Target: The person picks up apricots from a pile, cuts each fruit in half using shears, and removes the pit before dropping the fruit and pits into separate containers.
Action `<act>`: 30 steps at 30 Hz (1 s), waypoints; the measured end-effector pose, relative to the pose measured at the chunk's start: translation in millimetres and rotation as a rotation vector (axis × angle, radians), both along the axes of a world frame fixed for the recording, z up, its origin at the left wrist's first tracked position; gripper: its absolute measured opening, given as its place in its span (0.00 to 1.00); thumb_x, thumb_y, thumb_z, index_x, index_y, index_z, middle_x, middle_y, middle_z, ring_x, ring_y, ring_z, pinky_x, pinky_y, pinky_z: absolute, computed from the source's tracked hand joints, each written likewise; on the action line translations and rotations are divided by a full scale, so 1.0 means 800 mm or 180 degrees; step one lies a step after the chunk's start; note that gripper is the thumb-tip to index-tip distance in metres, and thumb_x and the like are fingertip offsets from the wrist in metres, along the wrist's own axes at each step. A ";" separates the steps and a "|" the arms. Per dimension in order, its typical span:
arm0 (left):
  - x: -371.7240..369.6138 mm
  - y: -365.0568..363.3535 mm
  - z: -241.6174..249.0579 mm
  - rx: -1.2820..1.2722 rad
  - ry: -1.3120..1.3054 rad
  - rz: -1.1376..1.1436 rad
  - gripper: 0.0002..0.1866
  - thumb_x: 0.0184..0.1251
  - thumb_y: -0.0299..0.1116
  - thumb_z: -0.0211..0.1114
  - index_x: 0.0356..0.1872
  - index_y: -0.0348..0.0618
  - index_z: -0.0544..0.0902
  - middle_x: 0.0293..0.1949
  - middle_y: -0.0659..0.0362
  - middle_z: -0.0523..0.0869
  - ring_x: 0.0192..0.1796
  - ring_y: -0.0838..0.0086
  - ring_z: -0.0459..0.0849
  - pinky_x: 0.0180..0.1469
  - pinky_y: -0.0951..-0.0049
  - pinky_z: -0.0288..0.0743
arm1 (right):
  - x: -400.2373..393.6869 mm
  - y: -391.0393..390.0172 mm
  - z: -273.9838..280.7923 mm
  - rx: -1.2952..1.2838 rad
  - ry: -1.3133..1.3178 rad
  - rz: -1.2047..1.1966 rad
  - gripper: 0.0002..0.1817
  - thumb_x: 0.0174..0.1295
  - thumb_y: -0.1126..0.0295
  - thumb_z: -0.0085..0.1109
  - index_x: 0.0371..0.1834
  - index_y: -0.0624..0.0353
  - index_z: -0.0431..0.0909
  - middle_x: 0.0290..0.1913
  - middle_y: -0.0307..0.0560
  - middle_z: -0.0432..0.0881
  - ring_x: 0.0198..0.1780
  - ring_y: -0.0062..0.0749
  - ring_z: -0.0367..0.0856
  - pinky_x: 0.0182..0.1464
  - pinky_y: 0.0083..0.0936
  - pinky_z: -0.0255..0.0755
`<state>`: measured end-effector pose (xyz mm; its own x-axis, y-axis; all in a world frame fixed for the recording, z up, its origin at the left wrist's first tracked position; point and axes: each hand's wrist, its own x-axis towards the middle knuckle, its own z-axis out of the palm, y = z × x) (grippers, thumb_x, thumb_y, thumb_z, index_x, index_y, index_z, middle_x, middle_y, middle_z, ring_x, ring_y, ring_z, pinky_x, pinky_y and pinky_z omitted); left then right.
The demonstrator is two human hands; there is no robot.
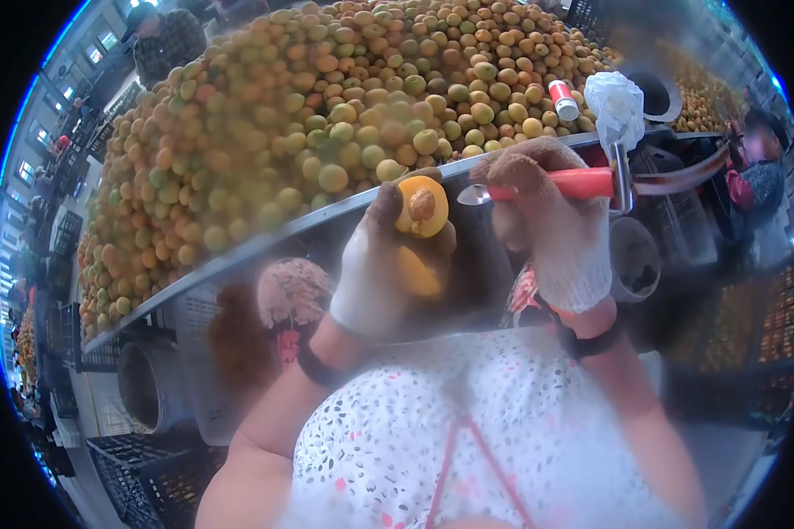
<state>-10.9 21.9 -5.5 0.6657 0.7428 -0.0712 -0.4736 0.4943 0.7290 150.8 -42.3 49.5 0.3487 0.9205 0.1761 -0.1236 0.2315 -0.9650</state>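
Observation:
My left hand [370, 264], in a white knit glove browned at the fingers, is closed around a halved apricot [408, 214]. The cut face of that half is turned up, with the brown stone still seated in it. Lower in the same palm lies another yellow piece [419, 271], partly blurred. My right hand [556, 220], in a similar stained glove, grips a pitting tool [551, 184] by its red handle. Its small spoon-like metal tip points left toward the fruit, apart from it. A large heap of apricots [370, 97] rises just beyond both hands.
A metal table edge [265, 236] runs between me and the heap. On the right are a red-and-white can [564, 100], a crumpled plastic bag [615, 101] and a curved metal bracket [623, 181]. Buckets [148, 385] and black crates [141, 476] stand below. Other people [163, 44] are farther off.

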 end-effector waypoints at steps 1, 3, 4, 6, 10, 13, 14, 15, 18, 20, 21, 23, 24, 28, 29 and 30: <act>0.003 -0.002 0.003 0.0145 0.0443 0.0267 0.31 0.73 0.65 0.49 0.48 0.43 0.77 0.28 0.57 0.81 0.21 0.74 0.76 0.22 0.74 0.68 | -0.003 -0.003 0.001 0.0002 -0.0006 0.0001 0.09 0.68 0.65 0.62 0.38 0.61 0.80 0.32 0.39 0.83 0.25 0.17 0.78 0.26 0.12 0.69; 0.004 -0.003 0.005 0.0098 0.0383 0.0202 0.31 0.74 0.65 0.49 0.50 0.43 0.77 0.29 0.56 0.81 0.21 0.74 0.76 0.23 0.75 0.68 | -0.010 -0.007 0.003 -0.0103 -0.0356 0.0129 0.18 0.76 0.60 0.49 0.36 0.62 0.80 0.36 0.44 0.84 0.24 0.16 0.74 0.27 0.14 0.65; 0.004 -0.003 0.005 0.0072 0.0357 0.0170 0.31 0.74 0.64 0.48 0.50 0.43 0.77 0.29 0.56 0.81 0.21 0.74 0.76 0.23 0.75 0.68 | -0.013 -0.003 0.001 -0.0103 -0.0356 0.0129 0.18 0.76 0.60 0.49 0.36 0.62 0.80 0.36 0.44 0.84 0.24 0.16 0.74 0.27 0.14 0.65; 0.003 -0.002 0.005 0.0100 0.0291 0.0106 0.30 0.76 0.63 0.48 0.53 0.43 0.76 0.29 0.57 0.81 0.22 0.74 0.77 0.24 0.76 0.69 | -0.018 0.003 -0.006 -0.0135 0.0143 0.0004 0.21 0.77 0.56 0.46 0.34 0.62 0.80 0.34 0.42 0.84 0.23 0.17 0.73 0.26 0.13 0.64; 0.008 -0.006 0.008 0.0165 0.0216 0.0231 0.27 0.78 0.58 0.48 0.59 0.43 0.74 0.33 0.58 0.82 0.26 0.76 0.79 0.27 0.77 0.71 | -0.015 0.009 -0.016 0.0013 0.0148 0.0065 0.22 0.77 0.55 0.46 0.32 0.60 0.80 0.33 0.43 0.85 0.22 0.17 0.72 0.25 0.13 0.63; 0.015 -0.013 0.010 0.0322 0.0303 0.0640 0.25 0.79 0.53 0.48 0.61 0.43 0.72 0.37 0.60 0.82 0.30 0.78 0.79 0.30 0.79 0.72 | -0.016 0.008 -0.015 -0.0091 0.0458 0.0206 0.20 0.76 0.61 0.49 0.28 0.61 0.78 0.30 0.42 0.83 0.20 0.15 0.70 0.21 0.14 0.59; 0.014 -0.013 0.009 0.0372 0.0339 0.0760 0.24 0.79 0.52 0.49 0.62 0.43 0.72 0.38 0.60 0.82 0.31 0.79 0.79 0.31 0.80 0.72 | -0.018 0.007 -0.014 -0.0094 0.0485 0.0109 0.21 0.77 0.60 0.48 0.26 0.60 0.78 0.30 0.42 0.83 0.18 0.15 0.68 0.20 0.14 0.57; 0.008 -0.009 0.003 0.0826 0.0543 0.0672 0.24 0.79 0.50 0.49 0.62 0.42 0.71 0.39 0.61 0.82 0.31 0.79 0.79 0.32 0.81 0.72 | -0.019 0.006 -0.013 -0.0095 0.0509 0.0012 0.22 0.77 0.60 0.47 0.25 0.60 0.77 0.29 0.42 0.83 0.17 0.15 0.67 0.19 0.14 0.56; 0.005 -0.007 -0.006 0.1541 0.0909 0.0668 0.23 0.79 0.48 0.49 0.63 0.42 0.70 0.40 0.60 0.82 0.31 0.80 0.78 0.31 0.82 0.71 | -0.025 0.007 -0.020 -0.0102 0.0879 0.0012 0.23 0.77 0.58 0.48 0.23 0.58 0.74 0.28 0.42 0.83 0.16 0.15 0.65 0.18 0.14 0.55; 0.006 -0.007 -0.005 0.1809 0.1069 0.0740 0.23 0.79 0.48 0.49 0.63 0.42 0.70 0.40 0.60 0.82 0.30 0.80 0.78 0.30 0.82 0.71 | -0.027 0.004 -0.015 -0.0247 0.0923 -0.0022 0.23 0.76 0.57 0.48 0.23 0.57 0.74 0.27 0.41 0.82 0.16 0.16 0.66 0.18 0.14 0.55; 0.006 -0.006 -0.004 0.1749 0.1079 0.0680 0.23 0.79 0.49 0.50 0.63 0.42 0.70 0.39 0.60 0.81 0.29 0.80 0.77 0.29 0.82 0.70 | -0.027 0.004 -0.014 -0.0395 0.0963 -0.0053 0.23 0.76 0.56 0.49 0.23 0.56 0.73 0.27 0.41 0.81 0.17 0.16 0.66 0.19 0.15 0.56; 0.006 -0.006 -0.005 0.1673 0.1103 0.0622 0.24 0.79 0.49 0.50 0.63 0.41 0.70 0.37 0.60 0.80 0.27 0.80 0.76 0.28 0.82 0.70 | -0.017 0.010 -0.022 -0.0579 0.1236 0.0039 0.23 0.75 0.54 0.48 0.23 0.54 0.72 0.30 0.44 0.83 0.16 0.19 0.68 0.17 0.14 0.57; 0.008 -0.007 -0.005 0.1300 0.0767 0.0473 0.24 0.78 0.51 0.50 0.62 0.42 0.70 0.35 0.60 0.79 0.25 0.79 0.75 0.26 0.80 0.69 | -0.012 0.012 -0.027 -0.0767 0.1506 0.0133 0.22 0.75 0.52 0.48 0.23 0.51 0.71 0.33 0.48 0.85 0.16 0.22 0.69 0.16 0.14 0.59; 0.010 -0.015 0.011 0.0115 0.0059 0.0087 0.25 0.76 0.55 0.52 0.60 0.45 0.71 0.29 0.60 0.74 0.21 0.77 0.72 0.24 0.78 0.67 | -0.006 0.019 -0.037 -0.1030 0.2048 0.0098 0.21 0.74 0.51 0.49 0.23 0.48 0.70 0.31 0.46 0.84 0.15 0.25 0.69 0.13 0.17 0.60; 0.011 -0.018 0.018 -0.0169 -0.0057 0.0007 0.26 0.76 0.55 0.52 0.60 0.45 0.71 0.28 0.61 0.73 0.20 0.76 0.71 0.23 0.78 0.66 | -0.003 0.020 -0.039 -0.1049 0.2265 0.0281 0.21 0.74 0.51 0.49 0.23 0.48 0.70 0.31 0.44 0.84 0.15 0.25 0.69 0.13 0.17 0.61; 0.011 -0.021 0.027 -0.0347 -0.0109 -0.0087 0.26 0.75 0.57 0.51 0.59 0.46 0.71 0.26 0.61 0.72 0.20 0.76 0.71 0.23 0.77 0.65 | -0.001 0.020 -0.042 -0.1069 0.2483 0.0463 0.20 0.74 0.51 0.50 0.24 0.47 0.71 0.30 0.42 0.84 0.15 0.26 0.70 0.13 0.17 0.61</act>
<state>-2.0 4.8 16.5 0.6891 0.7134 -0.1274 -0.4824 0.5828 0.6539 150.3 -26.5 16.2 0.1313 0.9259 -0.3542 -0.7860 -0.1206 -0.6063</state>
